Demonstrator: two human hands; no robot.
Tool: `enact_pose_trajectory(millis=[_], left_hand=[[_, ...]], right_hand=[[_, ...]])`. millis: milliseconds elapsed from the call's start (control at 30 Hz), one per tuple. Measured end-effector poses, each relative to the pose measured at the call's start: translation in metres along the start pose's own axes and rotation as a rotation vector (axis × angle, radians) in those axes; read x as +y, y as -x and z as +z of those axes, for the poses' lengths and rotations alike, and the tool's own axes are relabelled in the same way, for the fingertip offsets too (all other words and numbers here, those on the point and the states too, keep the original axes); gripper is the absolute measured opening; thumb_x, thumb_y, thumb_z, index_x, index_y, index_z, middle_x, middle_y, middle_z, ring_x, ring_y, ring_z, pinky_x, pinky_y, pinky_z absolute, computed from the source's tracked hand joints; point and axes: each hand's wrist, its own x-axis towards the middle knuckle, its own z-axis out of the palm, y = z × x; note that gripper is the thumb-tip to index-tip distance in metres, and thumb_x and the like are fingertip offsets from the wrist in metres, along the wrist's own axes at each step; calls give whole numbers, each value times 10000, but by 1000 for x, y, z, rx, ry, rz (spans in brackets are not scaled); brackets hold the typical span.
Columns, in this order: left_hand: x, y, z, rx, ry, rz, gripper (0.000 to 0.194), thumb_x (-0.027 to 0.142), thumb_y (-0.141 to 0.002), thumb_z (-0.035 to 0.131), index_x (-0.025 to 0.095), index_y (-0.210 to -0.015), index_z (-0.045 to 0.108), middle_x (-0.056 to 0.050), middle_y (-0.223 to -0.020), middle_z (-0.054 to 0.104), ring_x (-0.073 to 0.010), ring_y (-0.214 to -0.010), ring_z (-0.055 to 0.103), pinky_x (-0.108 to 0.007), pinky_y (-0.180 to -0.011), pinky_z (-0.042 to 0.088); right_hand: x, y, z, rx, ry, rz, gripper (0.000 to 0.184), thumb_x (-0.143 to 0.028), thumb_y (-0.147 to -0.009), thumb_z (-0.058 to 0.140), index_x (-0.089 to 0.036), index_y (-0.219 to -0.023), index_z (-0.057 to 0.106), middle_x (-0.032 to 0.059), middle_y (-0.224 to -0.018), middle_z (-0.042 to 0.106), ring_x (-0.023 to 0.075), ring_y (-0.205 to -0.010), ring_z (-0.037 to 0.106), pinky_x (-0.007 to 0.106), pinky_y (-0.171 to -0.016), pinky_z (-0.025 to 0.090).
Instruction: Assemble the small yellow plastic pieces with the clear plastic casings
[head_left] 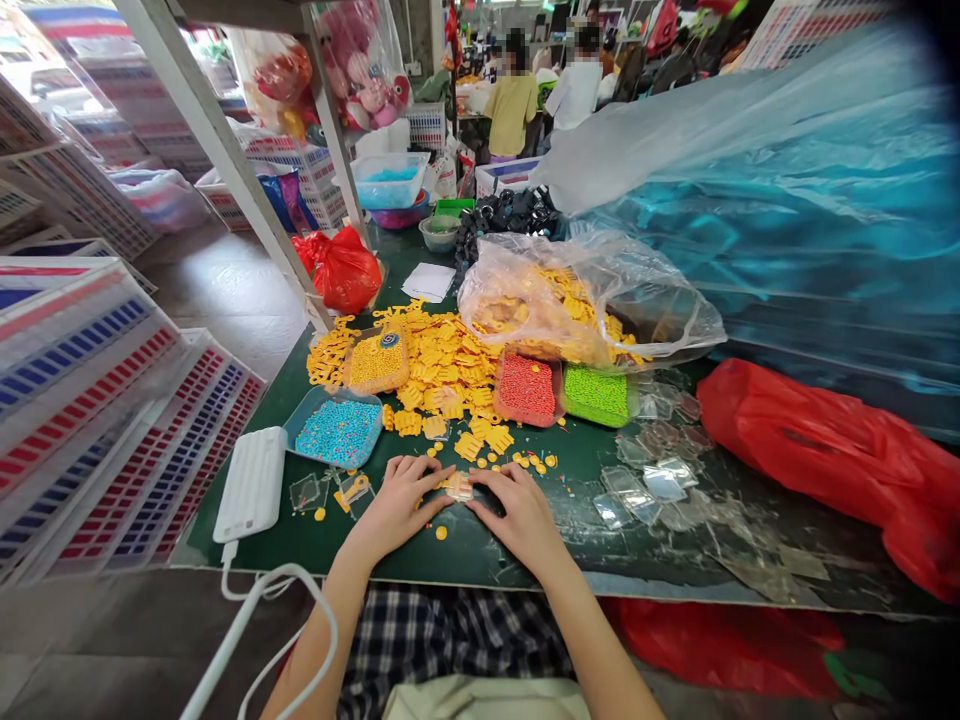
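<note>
Here: two hands (pixel 403 500) (pixel 517 508) pinching one piece (pixel 459 487); four trays (pixel 315 460).

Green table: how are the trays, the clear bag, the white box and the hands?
Left hand, fingers bent, at the small piece
Right hand, fingers bent, at it too
Blue tray, filled with mostly blue bits
Red tray, filled with red bits
Green tray, filled with green bits
Yellow tray, filled with yellow bits
Clear bag, partly filled with yellow pieces
White box, cable plugged in
</note>
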Motion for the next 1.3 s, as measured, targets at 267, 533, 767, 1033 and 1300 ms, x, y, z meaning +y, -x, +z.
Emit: enact_pose_trajectory(millis=[267, 533, 767, 1033, 1300], left_hand=[[2, -3, -3, -23, -32, -4, 349, 350, -953, 533, 277, -1290, 591, -45, -1110, 620, -226, -1016, 492, -397, -934, 368], [1, -21, -14, -134, -92, 14, 357, 386, -878, 643, 269, -1216, 653, -41, -1053, 646, -238, -964, 489, -402, -890, 335], [0, -26, -19, -140, -71, 48, 354, 376, -799, 727, 242, -1125, 696, -43, -1015, 640, -241, -967, 514, -403, -909, 347], [34, -15, -21, 157, 66, 68, 252, 281, -680, 747, 223, -919, 692, -29, -909, 652, -240, -890, 543, -453, -945, 383], [39, 39, -3, 274, 347, -152, 520, 311, -826, 664, 311, -1330, 535, -72, -1350, 564, -275, -1242, 514, -445, -1031, 461]], right_hand=[[-5, -4, -3, -28, 9, 80, 76, -222, -816, 695, -236, -877, 652, 22, -880, 676, 201, -841, 555, 323, -761, 471], [-20, -13, -6, -80, 182, 166, 76, -215, -800, 699, -233, -781, 628, 19, -762, 561, 204, -781, 539, 291, -681, 410], [-19, -18, -14, -152, 30, 210, 71, -206, -792, 702, -227, -846, 661, 35, -849, 622, 216, -862, 567, 320, -770, 451], [-29, -9, -8, -20, -380, 145, 144, -402, -918, 478, -280, -989, 503, 3, -859, 654, 184, -757, 631, 313, -672, 531], [32, -61, -76, 331, -159, 196, 310, -538, -866, 452, -271, -991, 546, 38, -628, 621, 240, -527, 610, 348, -466, 470]])
